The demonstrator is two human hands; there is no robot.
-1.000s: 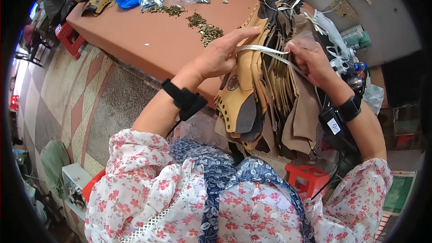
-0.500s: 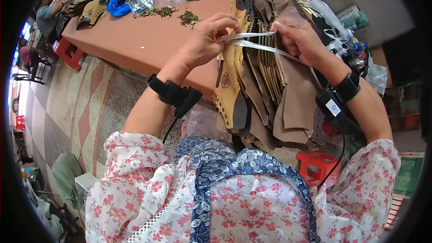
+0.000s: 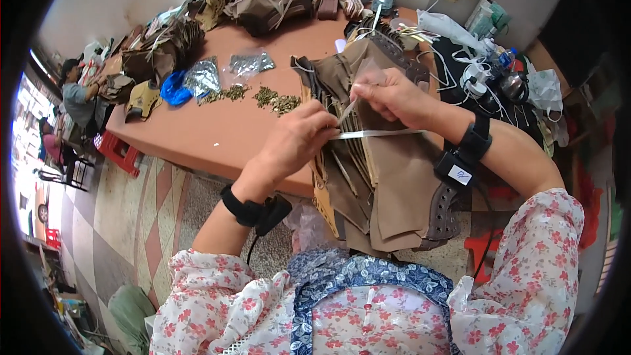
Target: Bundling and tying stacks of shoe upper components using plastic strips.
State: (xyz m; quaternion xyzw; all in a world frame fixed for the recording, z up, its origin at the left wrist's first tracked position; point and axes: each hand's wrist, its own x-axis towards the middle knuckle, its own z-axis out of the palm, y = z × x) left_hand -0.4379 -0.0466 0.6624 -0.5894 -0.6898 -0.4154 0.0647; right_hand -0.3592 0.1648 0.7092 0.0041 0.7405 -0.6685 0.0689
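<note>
While our left hand (image 3: pixel 299 141) and right hand (image 3: pixel 393 97) pinch the ends of a pale strap (image 3: pixel 374 134), it runs crosswise over the brown leather stack (image 3: pixel 388 184) at the counter (image 3: pixel 197 131) edge, between both hands.

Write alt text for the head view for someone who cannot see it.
Two bare hands pull a pale flat strap taut over a stack of brown leather pieces: left hand pinches one end, right hand the other. Behind, an orange table holds more leather piles, small metal bits and clear bags.
</note>
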